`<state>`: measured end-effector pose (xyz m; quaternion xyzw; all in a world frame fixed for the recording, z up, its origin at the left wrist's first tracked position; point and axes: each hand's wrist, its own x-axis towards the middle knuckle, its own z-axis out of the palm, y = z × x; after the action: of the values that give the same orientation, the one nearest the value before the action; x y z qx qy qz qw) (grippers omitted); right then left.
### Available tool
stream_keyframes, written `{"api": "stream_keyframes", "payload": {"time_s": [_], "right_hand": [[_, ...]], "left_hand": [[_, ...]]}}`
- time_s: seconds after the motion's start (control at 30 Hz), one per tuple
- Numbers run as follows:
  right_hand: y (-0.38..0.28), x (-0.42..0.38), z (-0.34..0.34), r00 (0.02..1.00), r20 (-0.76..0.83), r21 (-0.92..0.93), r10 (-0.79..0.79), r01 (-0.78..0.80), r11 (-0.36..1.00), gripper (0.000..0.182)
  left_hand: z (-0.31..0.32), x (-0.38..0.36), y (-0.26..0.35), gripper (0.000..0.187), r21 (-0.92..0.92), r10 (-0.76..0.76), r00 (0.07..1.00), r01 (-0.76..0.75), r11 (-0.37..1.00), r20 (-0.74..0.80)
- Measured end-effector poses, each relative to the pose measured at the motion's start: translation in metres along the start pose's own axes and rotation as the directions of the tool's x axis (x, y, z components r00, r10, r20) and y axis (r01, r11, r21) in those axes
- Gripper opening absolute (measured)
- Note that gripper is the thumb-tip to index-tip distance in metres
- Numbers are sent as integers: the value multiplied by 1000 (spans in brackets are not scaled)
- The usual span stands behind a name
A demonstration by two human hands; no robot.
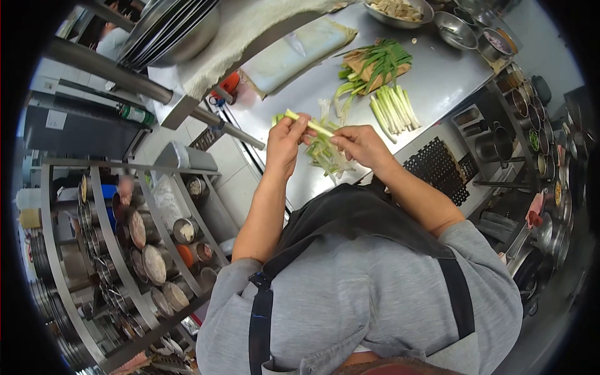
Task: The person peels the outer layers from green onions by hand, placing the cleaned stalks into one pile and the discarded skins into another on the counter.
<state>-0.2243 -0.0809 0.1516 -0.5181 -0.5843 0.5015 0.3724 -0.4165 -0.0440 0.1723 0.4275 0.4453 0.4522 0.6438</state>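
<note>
Between my two hands is a pale green leek stalk (320, 129), held aslant above the steel table. My left hand (287, 142) is closed around its upper left part. At the lower right end, the thumb and fingers of my right hand (361, 146) pinch it. Beneath the stalk lies a loose pile of peeled leaves and trimmings (326, 157), partly covered by my hands. To the right, a row of trimmed leek stalks (395, 111) lies side by side. Behind that row is a heap of leafy green leeks (378, 65) on brown wrapping.
The steel table (437, 75) carries a wrapped whitish slab (300, 53) at the back and metal bowls (400, 11) at the far right. A shelf post (228, 128) stands left. Racks of pots (150, 262) flank me, and a black perforated mat (437, 169) lies at right.
</note>
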Motion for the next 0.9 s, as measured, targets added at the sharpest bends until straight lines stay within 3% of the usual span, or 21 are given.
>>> {"api": "stream_keyframes", "payload": {"time_s": [0.33, 0.4, 0.53, 0.6, 0.63, 0.7, 0.9], "right_hand": [[8, -2, 3, 996, 65, 100, 63, -69, 993, 25], [-2, -5, 6, 995, -14, -40, -103, 102, 994, 25], [-21, -2, 9, 962, -81, -170, -259, 243, 955, 21], [-15, 4, 10, 869, -58, -326, -492, 450, 832, 17], [-15, 4, 9, 869, -57, -326, -492, 450, 832, 17], [-19, 3, 7, 938, -33, -267, -346, 325, 907, 15], [-14, 4, 7, 891, -85, -288, -446, 407, 867, 16]], "left_hand": [[-1, -3, 0, 21, 28, 41, 997, -43, 999, 58], [3, -6, 3, 19, 111, 53, 998, -58, 992, 44], [7, -6, 0, 19, 197, -21, 998, 10, 980, 54], [7, -7, -4, 20, 219, -26, 998, 14, 976, 54], [8, -7, -3, 20, 218, -26, 998, 14, 976, 54], [10, -12, 0, 20, 204, -7, 1000, 2, 979, 23], [7, -14, -9, 22, 84, 47, 995, -54, 995, 84]]}}
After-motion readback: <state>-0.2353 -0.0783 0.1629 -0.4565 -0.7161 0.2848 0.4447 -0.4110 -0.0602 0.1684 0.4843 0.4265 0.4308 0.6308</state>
